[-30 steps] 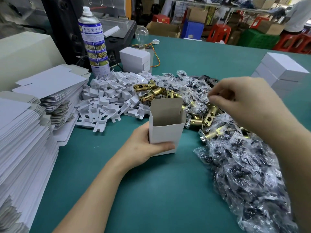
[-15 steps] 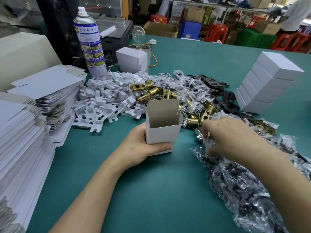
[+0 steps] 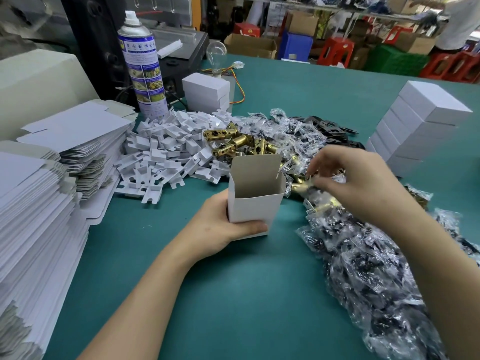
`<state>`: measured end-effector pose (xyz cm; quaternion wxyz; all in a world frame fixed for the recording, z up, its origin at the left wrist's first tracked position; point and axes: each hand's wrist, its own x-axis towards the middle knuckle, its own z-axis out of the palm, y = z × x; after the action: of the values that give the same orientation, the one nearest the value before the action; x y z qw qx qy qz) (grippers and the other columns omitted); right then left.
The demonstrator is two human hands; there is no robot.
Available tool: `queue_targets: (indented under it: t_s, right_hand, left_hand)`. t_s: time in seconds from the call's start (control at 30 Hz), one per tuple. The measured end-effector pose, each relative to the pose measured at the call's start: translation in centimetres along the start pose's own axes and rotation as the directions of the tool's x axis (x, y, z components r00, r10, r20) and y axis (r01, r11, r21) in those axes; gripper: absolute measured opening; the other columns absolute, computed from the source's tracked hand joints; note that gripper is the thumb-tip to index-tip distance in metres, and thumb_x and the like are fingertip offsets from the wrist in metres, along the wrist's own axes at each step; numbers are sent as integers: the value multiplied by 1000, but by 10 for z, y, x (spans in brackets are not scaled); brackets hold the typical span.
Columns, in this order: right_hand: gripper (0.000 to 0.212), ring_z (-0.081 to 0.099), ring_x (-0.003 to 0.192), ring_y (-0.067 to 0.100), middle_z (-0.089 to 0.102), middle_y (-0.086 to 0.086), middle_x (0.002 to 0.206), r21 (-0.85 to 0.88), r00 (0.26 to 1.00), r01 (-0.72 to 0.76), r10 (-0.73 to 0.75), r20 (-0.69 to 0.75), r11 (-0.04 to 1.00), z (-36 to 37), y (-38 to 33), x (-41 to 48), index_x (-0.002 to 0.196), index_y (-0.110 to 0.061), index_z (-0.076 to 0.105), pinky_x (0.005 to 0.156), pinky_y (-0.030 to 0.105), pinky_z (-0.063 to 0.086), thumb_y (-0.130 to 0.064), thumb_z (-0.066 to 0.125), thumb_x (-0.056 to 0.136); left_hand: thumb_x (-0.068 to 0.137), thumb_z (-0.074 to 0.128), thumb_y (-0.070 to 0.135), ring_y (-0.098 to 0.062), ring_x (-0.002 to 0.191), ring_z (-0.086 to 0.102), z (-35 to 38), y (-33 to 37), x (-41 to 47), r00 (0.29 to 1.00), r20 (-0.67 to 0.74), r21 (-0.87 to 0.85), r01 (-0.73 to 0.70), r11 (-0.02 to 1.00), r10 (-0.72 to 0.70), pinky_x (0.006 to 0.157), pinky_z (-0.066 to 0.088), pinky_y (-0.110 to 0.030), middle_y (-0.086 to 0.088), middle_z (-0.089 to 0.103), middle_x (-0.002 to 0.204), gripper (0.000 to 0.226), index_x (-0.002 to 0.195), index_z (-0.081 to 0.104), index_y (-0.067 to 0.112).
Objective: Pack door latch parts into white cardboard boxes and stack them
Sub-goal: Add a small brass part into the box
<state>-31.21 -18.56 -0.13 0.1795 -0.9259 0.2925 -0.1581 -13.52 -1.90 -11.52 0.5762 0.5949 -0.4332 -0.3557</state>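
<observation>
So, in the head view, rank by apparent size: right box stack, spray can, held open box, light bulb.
1. box stack
2. spray can and open box: alike, the box is nearer
3. light bulb

Left grip (image 3: pixel 220 226), right grip (image 3: pixel 363 185): both bare. Forearms (image 3: pixel 145 294) bare along whole visible length, slender, cut off by frame edge. Fingers (image 3: pixel 335 154) slim.

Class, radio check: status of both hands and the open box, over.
Left hand grips open box, upright. Right hand pinches bagged part beside it. Box mouth unblocked.
</observation>
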Motion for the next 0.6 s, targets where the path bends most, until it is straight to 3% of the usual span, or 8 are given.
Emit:
queue_targets:
  t_s: [0.07,0.17,0.27,0.33,0.47,0.6]
  right_hand:
    - [20,68,81,3,71,-8,84,192,996,-7,23,-82,981,-7,-2,0,94,-26,69,73,18,57,-8,76,90]
    - [23,75,81,11,75,0,90,524,972,128,-1,-235,842,-21,-16,-5,91,-23,67,73,18,59,-1,75,89]
    - [25,77,83,15,75,1,89,584,931,308,-112,-347,751,-20,-36,-8,90,-22,65,73,21,60,0,78,88]
    - [22,76,86,15,74,0,88,509,905,394,-228,-359,765,-12,-49,-9,91,-16,67,77,26,62,1,79,87]
    - [15,64,85,18,68,0,88,59,815,545,-512,-271,837,6,-58,-3,87,-9,71,78,40,53,1,81,83]
    - [13,50,87,22,67,-1,84,-124,791,567,-580,-193,814,16,-57,1,85,-9,71,79,46,48,-3,82,82]
  left_hand:
    - [72,91,35,1,102,70,1,1,0,1000,2,-3,-4,1000,4,85,51,-13,16,77,110,43,109,72,45]
    - [71,89,40,0,102,70,1,1,-1,1000,6,-7,-3,1000,3,84,52,-14,15,77,110,43,110,72,46]
    - [70,89,39,-2,102,71,0,0,-1,1000,4,-3,4,1000,-4,84,52,-15,15,77,110,43,109,72,46]
    - [71,91,37,-2,101,70,0,-1,-1,1000,0,5,6,1000,-6,84,52,-15,14,77,108,43,108,72,46]
    - [74,91,27,1,99,70,0,-1,0,1000,-7,16,15,1000,-15,81,51,-13,15,77,106,44,110,72,44]
    - [76,90,29,-1,99,69,-2,2,-1,1000,2,36,17,999,-18,81,50,-13,16,76,105,42,109,70,46]
